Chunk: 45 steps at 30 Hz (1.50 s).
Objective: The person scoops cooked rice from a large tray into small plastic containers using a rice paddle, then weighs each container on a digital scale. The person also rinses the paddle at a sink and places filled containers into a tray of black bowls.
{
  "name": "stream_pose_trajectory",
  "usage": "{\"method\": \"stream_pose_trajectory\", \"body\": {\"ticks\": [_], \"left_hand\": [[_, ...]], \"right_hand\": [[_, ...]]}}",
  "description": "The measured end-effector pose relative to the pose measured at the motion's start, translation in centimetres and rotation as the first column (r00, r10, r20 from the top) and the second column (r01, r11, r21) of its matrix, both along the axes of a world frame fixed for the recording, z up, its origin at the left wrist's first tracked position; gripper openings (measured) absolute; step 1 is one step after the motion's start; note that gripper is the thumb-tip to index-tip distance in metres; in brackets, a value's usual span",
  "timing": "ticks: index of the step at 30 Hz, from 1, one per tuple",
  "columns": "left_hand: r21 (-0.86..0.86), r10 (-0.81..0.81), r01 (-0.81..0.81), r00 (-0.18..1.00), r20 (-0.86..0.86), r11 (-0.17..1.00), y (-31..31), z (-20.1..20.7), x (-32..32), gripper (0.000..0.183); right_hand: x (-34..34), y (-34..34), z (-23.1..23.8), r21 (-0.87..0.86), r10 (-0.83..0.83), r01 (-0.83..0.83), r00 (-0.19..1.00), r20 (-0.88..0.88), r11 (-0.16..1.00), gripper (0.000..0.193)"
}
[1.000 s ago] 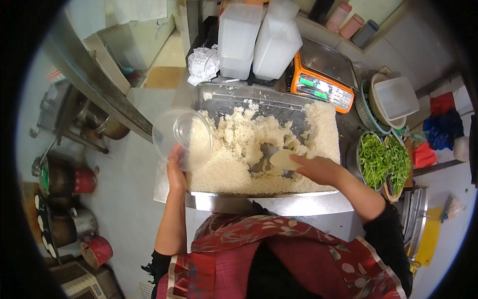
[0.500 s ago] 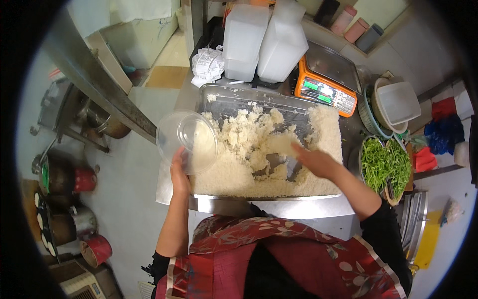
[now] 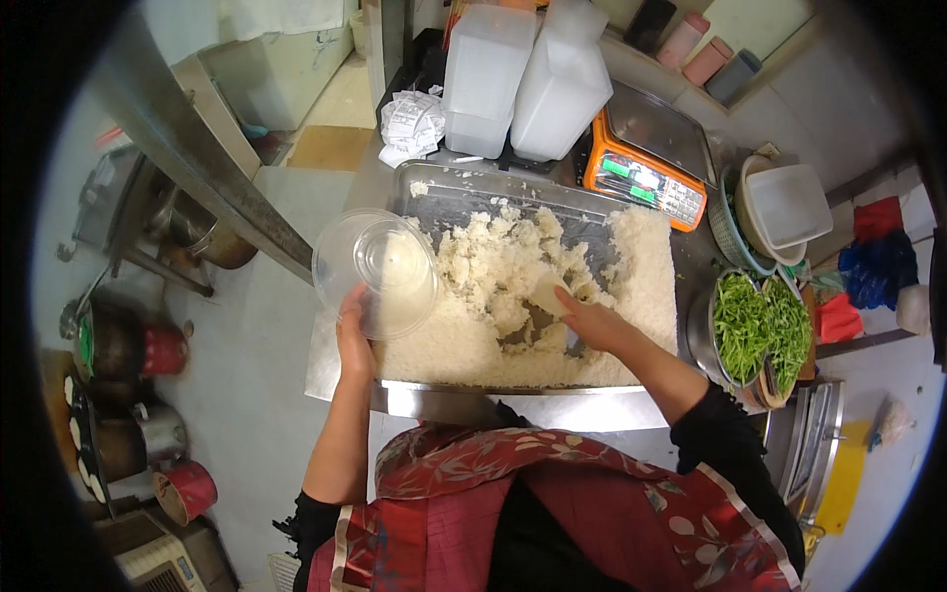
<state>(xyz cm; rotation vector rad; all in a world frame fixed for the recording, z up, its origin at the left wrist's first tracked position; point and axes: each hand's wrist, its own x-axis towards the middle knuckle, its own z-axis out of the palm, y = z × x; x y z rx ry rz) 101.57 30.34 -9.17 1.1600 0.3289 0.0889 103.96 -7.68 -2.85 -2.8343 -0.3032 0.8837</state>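
Orange scale's green-labelled panel [image 3: 646,183] behind tray [image 3: 464,183]

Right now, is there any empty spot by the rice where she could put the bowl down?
Bare metal shows at the back of the tray, between the rice and the rim, and on the counter strip under the left hand holding the clear bowl. Right of the tray is crowded: scale, baskets, greens.
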Motion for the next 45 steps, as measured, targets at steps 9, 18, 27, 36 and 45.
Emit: {"method": "stream_pose_trajectory", "body": {"ticks": [9, 18, 27, 36, 45], "left_hand": [[-0.002, 0.031, -0.031, 0.999, -0.043, 1.000, -0.1, 1.3, -0.3, 0.043], [-0.011, 0.015, -0.015, 0.998, -0.059, 1.000, 1.2, -0.3, -0.5, 0.044], [-0.105, 0.010, -0.021, 0.995, -0.104, 0.994, 0.4, 0.8, -1.6, 0.044], [-0.249, -0.065, 0.039, 0.993, -0.097, 0.968, 0.6, 1.5, -1.7, 0.043], [-0.317, -0.051, 0.043, 0.999, -0.018, 0.947, 3.1, -0.1, -1.8, 0.046]], "right_hand": [[2.0, 4.3, 4.7, 0.049, 0.053, -0.053, 0.998, 0.018, 0.997, 0.048], [5.2, 3.9, 2.5, 0.119, 0.222, -0.242, 0.962, 0.159, 0.963, 0.052], [3.2, 6.8, 2.3, 0.091, -0.019, 0.022, 0.999, -0.034, 0.996, 0.051], [-5.5, 4.4, 2.2, 0.061, 0.032, -0.025, 0.994, -0.109, 0.998, 0.053], [-2.5, 4.2, 10.3, -0.037, -0.144, 0.142, 0.989, -0.046, 0.989, 0.053]]}}
